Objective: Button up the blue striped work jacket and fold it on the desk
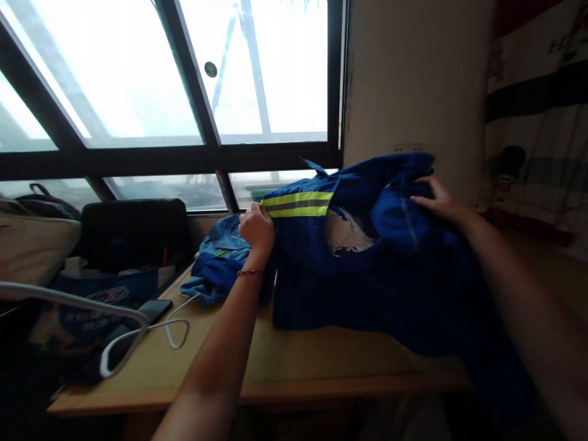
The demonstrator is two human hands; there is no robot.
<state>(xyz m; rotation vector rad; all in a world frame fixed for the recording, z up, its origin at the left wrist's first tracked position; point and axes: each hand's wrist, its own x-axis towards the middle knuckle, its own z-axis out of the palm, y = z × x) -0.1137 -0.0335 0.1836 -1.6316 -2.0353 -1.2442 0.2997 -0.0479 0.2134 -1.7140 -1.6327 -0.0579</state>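
Observation:
A dark blue work garment (367,269) with a yellow and grey reflective band is held up over a wooden table (285,361). My left hand (257,228) is closed on the garment's left edge, at the end of the reflective band. My right hand (438,199) grips the bunched fabric at the upper right. The lower part of the garment drapes over the table and off its near right edge. A second, lighter blue garment (218,263) lies crumpled on the table just behind my left wrist.
A white clothes hanger (133,334) lies at the table's left end, over a dark phone (151,309). Bags and a black case (133,233) stand left of the table. A large window fills the back. A wall and a striped curtain (537,122) are on the right.

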